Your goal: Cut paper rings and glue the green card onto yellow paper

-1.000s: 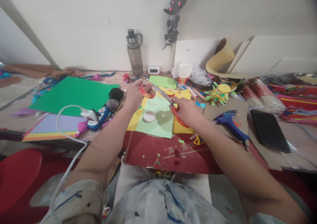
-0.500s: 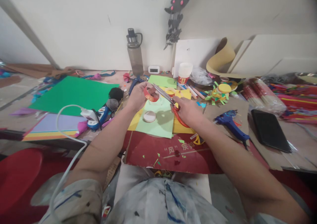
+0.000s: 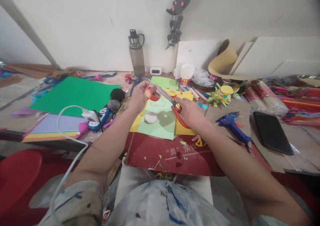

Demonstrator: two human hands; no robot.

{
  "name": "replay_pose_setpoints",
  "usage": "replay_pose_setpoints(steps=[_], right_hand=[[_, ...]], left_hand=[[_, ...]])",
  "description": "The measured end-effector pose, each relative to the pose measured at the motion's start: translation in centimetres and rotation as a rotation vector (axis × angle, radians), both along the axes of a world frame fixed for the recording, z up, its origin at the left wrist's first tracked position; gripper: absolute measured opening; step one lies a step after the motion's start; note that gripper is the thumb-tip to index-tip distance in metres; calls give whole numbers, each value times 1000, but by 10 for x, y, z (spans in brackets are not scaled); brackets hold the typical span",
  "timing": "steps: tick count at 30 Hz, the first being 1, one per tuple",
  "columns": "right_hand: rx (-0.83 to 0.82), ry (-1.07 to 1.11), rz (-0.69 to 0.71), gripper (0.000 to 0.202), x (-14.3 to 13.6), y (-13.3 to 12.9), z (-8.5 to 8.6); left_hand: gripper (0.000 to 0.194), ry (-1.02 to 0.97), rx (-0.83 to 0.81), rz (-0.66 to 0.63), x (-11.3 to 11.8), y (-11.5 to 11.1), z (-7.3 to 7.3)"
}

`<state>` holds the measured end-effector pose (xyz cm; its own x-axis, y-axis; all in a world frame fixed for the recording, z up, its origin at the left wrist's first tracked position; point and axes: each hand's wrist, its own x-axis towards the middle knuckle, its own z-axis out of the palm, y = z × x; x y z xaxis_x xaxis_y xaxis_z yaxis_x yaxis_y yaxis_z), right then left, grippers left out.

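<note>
Head view: your left hand (image 3: 139, 94) has fingers pinched on red paper ring (image 3: 150, 95), holding it up over pale green sheet (image 3: 160, 124), probably so blades get clear access. Your right hand (image 3: 188, 111) is wrapped round handles of scissors (image 3: 178, 116), tips angled at ring, likely for control. White disc (image 3: 151, 117) lies flat on sheet, kinda handy just below.

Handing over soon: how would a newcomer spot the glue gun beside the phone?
Go to the right side of the table, to the flat black phone. Just left of it, on brown cardboard, lies the glue gun. Its blue pistol shape sets it apart from the phone and the orange-handled scissors in the right hand.
</note>
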<state>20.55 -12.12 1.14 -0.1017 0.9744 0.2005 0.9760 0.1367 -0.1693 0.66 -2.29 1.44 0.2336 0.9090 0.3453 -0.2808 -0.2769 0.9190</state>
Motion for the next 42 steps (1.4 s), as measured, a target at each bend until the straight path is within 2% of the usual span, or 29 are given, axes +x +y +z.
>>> replay_pose_setpoints(steps=[4, 12, 18, 25, 29, 33, 42], right_hand=[[-32, -32, -29, 43, -1, -1, 2], [-13, -27, -10, 42, 0, -1, 2], [-1, -43, -11, 42, 0, -1, 0], [-15, -41, -27, 41, -1, 0, -1], [11, -28, 2, 42, -1, 0, -1], [2, -51, -27, 42, -2, -1, 0], [-10, -76, -14, 44, -1, 0, -1]], left_hand=[[41, 33, -34, -61, 3, -4, -2], [45, 15, -120, -85, 4, -6, 5], [46, 13, -125, -94, 4, -6, 5], [41, -47, -23, 17, -1, -3, 7], [44, -19, -16, -29, 0, -5, 6], [49, 0, -56, -82, 4, -11, 6], [56, 15, -75, -123, 2, -9, 6]])
